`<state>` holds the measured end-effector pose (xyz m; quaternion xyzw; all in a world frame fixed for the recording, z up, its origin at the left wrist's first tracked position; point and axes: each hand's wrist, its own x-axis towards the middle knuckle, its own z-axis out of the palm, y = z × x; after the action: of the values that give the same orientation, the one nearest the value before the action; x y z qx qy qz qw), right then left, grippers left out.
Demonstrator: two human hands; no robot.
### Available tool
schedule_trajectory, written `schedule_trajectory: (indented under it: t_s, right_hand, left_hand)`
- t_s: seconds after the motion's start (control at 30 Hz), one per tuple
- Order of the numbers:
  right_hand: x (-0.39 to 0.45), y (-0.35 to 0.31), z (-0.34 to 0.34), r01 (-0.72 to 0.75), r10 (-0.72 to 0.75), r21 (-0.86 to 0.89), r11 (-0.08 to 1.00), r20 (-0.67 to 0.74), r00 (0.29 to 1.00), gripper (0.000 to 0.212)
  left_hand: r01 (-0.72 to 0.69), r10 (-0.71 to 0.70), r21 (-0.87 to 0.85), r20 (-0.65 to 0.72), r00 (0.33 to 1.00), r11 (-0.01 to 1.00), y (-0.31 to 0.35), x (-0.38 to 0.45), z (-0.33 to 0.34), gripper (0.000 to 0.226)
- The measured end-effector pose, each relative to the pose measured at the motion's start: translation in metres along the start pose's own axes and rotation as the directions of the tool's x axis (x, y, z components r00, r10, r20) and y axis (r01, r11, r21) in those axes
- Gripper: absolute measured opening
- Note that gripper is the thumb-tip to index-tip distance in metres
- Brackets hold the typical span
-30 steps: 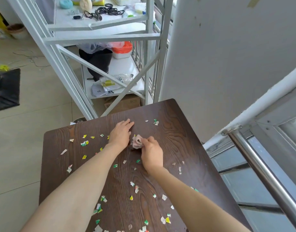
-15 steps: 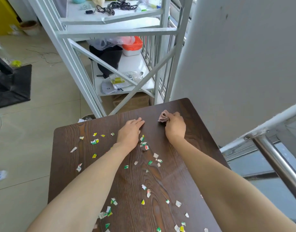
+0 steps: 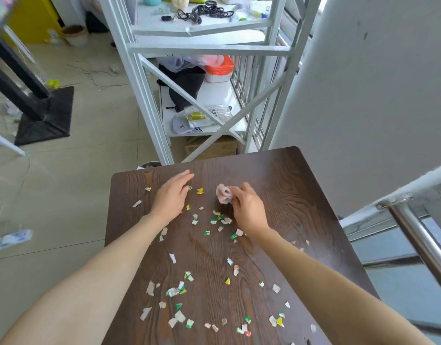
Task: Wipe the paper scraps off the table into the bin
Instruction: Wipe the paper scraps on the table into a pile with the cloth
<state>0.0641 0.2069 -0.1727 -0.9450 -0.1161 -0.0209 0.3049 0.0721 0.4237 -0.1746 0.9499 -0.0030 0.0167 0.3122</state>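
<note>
Small white, green and yellow paper scraps [image 3: 182, 290] lie scattered over the near and middle parts of the dark brown wood-grain counter [image 3: 301, 195]. Both bare forearms reach forward over them. The left hand [image 3: 170, 197] lies flat, fingers straight and together. The right hand [image 3: 246, 207] pinches a crumpled pale pink cloth [image 3: 223, 194] against the counter's far half.

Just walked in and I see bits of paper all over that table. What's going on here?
A person is cleaning a dark wooden table. The right hand has a grip on a crumpled pinkish cloth pressed to the tabletop, while the left hand lies open and flat beside it. Paper scraps are scattered across most of the surface, thickest near the person, so most of the wiping is not yet done. A rim beyond the far edge may be the bin.
</note>
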Motion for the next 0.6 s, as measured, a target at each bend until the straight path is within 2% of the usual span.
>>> schedule_trajectory:
  t_s: [0.1,0.17,0.23,0.37,0.5,0.6]
  right_hand:
    - [0.031,0.005,-0.009,-0.201,0.197,-0.014,0.979,-0.155,0.968,0.027]
    - [0.045,0.005,-0.004,-0.307,0.302,-0.022,0.951,-0.134,0.944,0.029]
    - [0.046,-0.002,0.010,-0.359,0.356,-0.057,0.932,-0.057,0.933,0.033]
    - [0.021,-0.027,0.037,-0.278,0.278,-0.106,0.955,-0.020,0.961,0.043]
    - [-0.009,-0.049,0.057,-0.158,0.163,-0.090,0.983,0.050,0.985,0.052]
    - [-0.039,-0.072,0.072,-0.051,0.056,-0.062,0.997,0.085,0.995,0.047]
  left_hand:
    - [0.108,-0.103,0.051,-0.083,0.991,0.993,-0.024,-0.025,-0.021,0.042]
    - [0.193,-0.178,0.110,-0.134,0.975,0.975,-0.039,-0.045,-0.030,0.044]
    - [0.303,-0.274,0.155,-0.186,0.944,0.940,-0.052,-0.068,-0.036,0.045]
    - [0.497,-0.445,0.219,-0.248,0.861,0.839,-0.068,-0.105,-0.039,0.045]
    - [0.490,-0.451,0.216,-0.207,0.868,0.844,-0.076,-0.118,-0.032,0.044]
    - [0.468,-0.431,0.208,-0.199,0.880,0.859,-0.076,-0.119,-0.033,0.044]
